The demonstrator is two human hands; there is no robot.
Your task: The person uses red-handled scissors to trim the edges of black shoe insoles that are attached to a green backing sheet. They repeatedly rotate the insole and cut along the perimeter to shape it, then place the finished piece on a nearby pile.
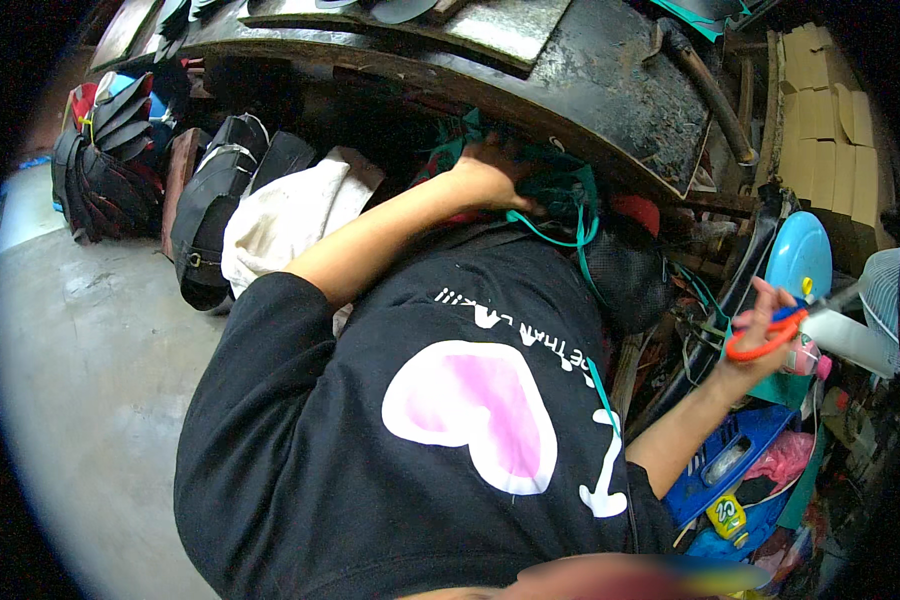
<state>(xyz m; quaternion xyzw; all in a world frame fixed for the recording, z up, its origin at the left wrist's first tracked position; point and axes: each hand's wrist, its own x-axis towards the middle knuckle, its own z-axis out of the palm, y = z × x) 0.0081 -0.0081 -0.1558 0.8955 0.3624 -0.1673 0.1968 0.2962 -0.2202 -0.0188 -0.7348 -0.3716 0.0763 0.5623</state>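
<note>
My left hand [488,175] reaches under the edge of the dark worktable, its fingers curled around a bunch of teal sheet material [568,185]. Shadow hides part of those fingers. A thin teal strip [560,240] loops down from the bunch in front of my black shirt. Away to the right, my right hand [760,315] holds a pair of scissors [765,338] by orange handles. The blades are hard to make out against the pale things behind them.
A hammer [705,85] lies on the worktable [610,95]. Black sole-shaped pieces [120,140], a black strapped item [210,220] and white cloth [295,215] are at left. At right are stacked tan pieces [825,130], a light-blue round object [800,255] and a blue basket [688,490].
</note>
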